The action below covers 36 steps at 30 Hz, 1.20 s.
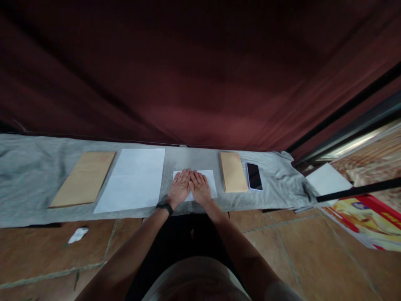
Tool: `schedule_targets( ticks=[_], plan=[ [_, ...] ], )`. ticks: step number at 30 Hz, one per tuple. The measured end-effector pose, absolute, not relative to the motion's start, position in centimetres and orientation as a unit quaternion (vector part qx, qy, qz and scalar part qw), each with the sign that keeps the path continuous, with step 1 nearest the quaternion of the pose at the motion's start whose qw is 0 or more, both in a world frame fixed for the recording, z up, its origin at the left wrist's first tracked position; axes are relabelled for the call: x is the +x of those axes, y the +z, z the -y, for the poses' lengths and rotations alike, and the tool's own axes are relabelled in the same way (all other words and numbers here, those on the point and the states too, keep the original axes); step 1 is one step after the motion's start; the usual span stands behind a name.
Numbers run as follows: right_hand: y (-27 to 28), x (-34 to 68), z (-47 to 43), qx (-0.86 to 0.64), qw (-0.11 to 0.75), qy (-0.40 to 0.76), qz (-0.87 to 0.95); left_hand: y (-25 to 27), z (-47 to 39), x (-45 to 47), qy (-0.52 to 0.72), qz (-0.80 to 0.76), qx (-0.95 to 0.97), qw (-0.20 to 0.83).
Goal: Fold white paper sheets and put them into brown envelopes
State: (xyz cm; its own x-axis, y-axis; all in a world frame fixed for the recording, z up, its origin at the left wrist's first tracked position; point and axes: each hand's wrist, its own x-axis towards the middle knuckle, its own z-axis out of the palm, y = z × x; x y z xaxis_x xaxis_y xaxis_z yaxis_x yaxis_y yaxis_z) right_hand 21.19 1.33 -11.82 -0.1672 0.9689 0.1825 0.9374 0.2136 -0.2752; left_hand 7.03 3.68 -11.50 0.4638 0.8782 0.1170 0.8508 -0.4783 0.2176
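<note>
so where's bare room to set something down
Grey cloth lies bare left of left brown paper and, rumpled, right of the phone. A smaller patch lies beyond left hand and right hand, between large white sheet and right brown paper. Tight gaps: left brown paper to sheet, right to phone.

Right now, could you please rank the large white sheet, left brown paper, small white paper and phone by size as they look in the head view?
1. Large white sheet
2. Left brown paper
3. Small white paper, partly covered
4. Phone

dark red curtain (200, 83), brown tiled floor (300, 251), grey-draped table (274, 179), dim light
</note>
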Motion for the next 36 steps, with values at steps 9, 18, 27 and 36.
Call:
schedule_targets(
  ticks=[9,18,27,36],
  plan=[
    [-12.7,25.0,-0.7,-0.653,0.189,0.013,0.733,-11.6,-3.1,6.2,0.136,-0.555,0.818,0.064],
    [-12.7,26.3,0.0,-0.676,0.198,0.028,0.709,-12.3,-0.6,4.6,0.233,-0.623,0.742,0.086],
    [-12.3,26.3,0.0,-0.683,0.189,0.048,0.704,-10.9,3.4,5.0,0.251,-0.659,0.696,0.135],
    [-11.0,26.3,0.7,-0.671,0.191,0.053,0.714,-7.8,1.2,5.2,0.430,-0.690,0.373,0.448]
  ],
)
